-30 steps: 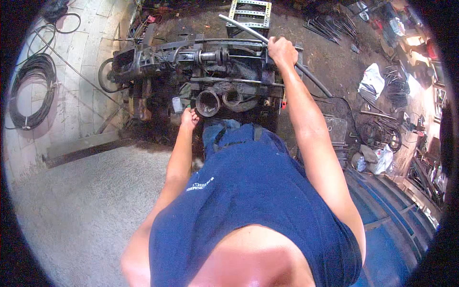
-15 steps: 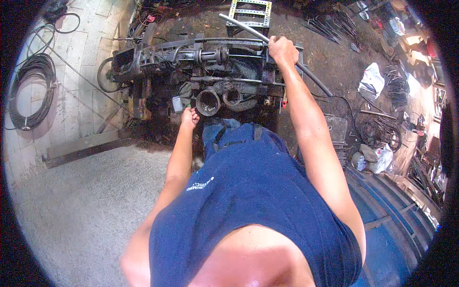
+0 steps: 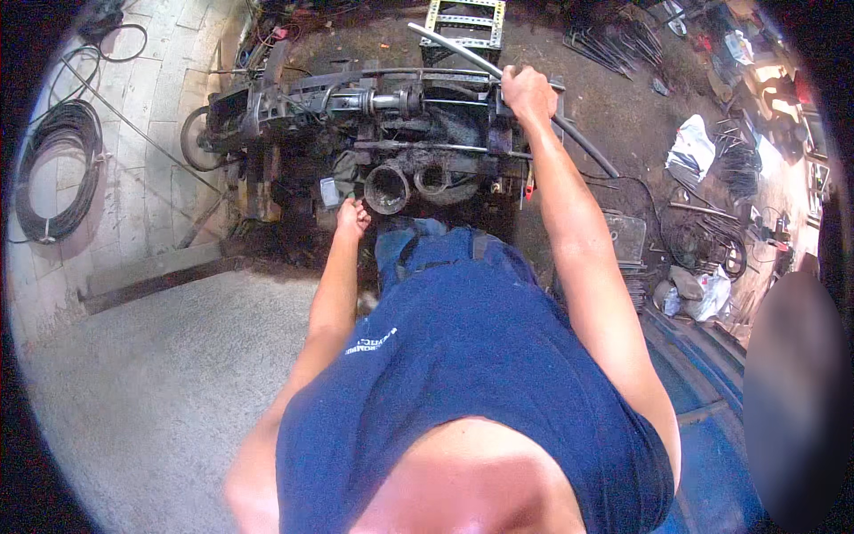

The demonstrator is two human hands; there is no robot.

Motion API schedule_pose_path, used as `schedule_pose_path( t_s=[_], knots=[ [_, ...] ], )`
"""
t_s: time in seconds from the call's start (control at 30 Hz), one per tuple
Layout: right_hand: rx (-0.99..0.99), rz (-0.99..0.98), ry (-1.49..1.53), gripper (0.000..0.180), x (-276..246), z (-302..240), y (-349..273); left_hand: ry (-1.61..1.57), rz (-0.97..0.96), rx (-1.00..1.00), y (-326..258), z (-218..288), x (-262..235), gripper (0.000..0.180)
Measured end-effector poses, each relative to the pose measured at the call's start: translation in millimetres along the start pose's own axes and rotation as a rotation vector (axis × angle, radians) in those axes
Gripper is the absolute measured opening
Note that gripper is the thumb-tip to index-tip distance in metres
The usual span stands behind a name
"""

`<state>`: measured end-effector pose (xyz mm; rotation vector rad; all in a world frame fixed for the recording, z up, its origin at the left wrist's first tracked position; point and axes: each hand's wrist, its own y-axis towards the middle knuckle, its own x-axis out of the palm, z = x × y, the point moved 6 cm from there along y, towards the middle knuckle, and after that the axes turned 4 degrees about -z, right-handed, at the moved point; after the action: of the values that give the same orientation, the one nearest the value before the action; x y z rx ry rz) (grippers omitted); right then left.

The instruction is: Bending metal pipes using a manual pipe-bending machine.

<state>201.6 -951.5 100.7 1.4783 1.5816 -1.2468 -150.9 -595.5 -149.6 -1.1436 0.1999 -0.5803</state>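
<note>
My right hand (image 3: 528, 93) is wrapped round a long grey bar or pipe (image 3: 456, 51), which slants over the right end of a dark, greasy machine (image 3: 427, 147). My left hand (image 3: 353, 218) is closed at the machine's near side, beside a small light-grey box (image 3: 330, 193). Whatever its fingers grip is too small or hidden to make out. Just right of that hand is a round, open metal cup (image 3: 388, 190), with a second ring-shaped part (image 3: 433, 178) next to it.
Coiled wire (image 3: 62, 169) hangs on the left wall. A yellow-and-grey stepped frame (image 3: 464, 25) stands beyond the machine. Bent rods (image 3: 614, 53), white bags (image 3: 712, 295) and a cable coil (image 3: 712, 242) lie on the right. Blue sheet metal (image 3: 703, 436) is at lower right.
A large blurred shape has come into view at the lower right edge. A small green bit seen by my left hand no longer shows. Both hands stay nearly in place.
</note>
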Motion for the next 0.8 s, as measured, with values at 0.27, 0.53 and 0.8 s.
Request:
schedule_pose_path(
  t_s=[0.27,0.53,0.8],
  knots=[
    [-0.010,0.064,0.056,0.061,-11.4,21.4,-0.9,0.046,-0.135,-0.081,-7.1,-4.5,0.2,0.024],
    [-0.275,0.072,-0.207,0.057,-6.6,8.5,-12.8,0.960,0.060,0.114,37.5,-40.8,-56.0,0.031],
    [-0.293,0.080,-0.250,0.048,9.6,11.3,-0.5,1.209,0.316,0.181,28.7,-36.7,-31.1,0.048]
  ],
)
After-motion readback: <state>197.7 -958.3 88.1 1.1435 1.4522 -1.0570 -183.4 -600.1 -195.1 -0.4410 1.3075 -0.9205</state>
